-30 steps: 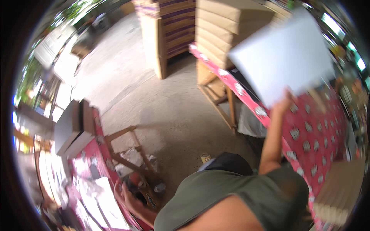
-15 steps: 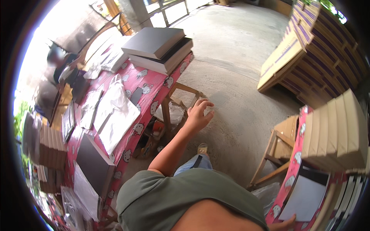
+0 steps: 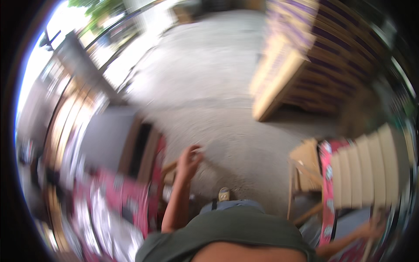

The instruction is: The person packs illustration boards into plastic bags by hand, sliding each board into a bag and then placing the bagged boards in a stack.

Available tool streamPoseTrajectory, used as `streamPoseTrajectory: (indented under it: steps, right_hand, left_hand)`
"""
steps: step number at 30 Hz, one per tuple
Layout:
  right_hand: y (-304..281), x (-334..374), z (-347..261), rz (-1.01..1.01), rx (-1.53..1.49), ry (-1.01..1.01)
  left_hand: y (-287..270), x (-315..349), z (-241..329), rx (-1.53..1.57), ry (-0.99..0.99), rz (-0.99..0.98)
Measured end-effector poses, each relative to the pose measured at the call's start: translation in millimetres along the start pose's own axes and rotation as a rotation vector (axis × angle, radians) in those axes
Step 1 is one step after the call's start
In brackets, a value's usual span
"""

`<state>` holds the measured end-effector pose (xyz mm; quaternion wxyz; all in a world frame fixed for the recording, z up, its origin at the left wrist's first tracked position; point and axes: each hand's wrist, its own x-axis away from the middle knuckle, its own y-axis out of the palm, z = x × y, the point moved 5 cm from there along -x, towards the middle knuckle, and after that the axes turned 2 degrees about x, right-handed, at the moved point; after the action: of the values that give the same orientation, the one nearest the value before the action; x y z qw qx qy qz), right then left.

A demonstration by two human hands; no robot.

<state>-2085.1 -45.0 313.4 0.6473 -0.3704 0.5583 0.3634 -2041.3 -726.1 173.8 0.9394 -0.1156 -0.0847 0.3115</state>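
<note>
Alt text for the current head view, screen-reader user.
Blurred downward fisheye view: a person's left hand is raised, apparently empty, over a concrete floor; the right hand is over the right-hand pink table, grip unclear. Tan boxes stand on that table, a grey-topped box on the left-hand one; purple-striped cartons are stacked beyond.

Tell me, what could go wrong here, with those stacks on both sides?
The fingers of the right hand appear close to the brown stack, so a careless nudge might shift or topple it. The left hand, which looks empty, is beside the pink-covered table; swung outward, it could bump the grey-topped stack there. The shiny plastic on that table looks slippery and might slide if brushed.
</note>
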Motion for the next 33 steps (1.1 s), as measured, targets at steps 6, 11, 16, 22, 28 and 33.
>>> streamPoseTrajectory:
  steps: [6, 11, 16, 22, 28, 33]
  right_hand:
    - [-11, -52, -110, -0.099, -0.332, 0.217]
    - [22, 100, -208, -1.148, -0.708, 0.304]
    - [42, 179, -298, -1.963, -0.752, 1.087]
    - [142, 175, -334, -1.916, -0.525, 1.081]
    - [218, 177, -352, -1.893, -0.45, 1.461]
    - [317, 184, -372, -1.786, -0.432, 1.562]
  left_hand:
    - [52, -112, 6, 0.097, 0.047, -0.182]
    - [185, -183, 26, 0.129, -0.118, -0.471]
    - [312, -259, 92, 0.087, -0.088, -0.694]
    - [448, -349, 151, 0.002, -0.074, -0.907]
    - [618, -419, 173, 0.019, -0.029, -1.188]
    - [774, -475, 206, 0.035, 0.009, -1.346]
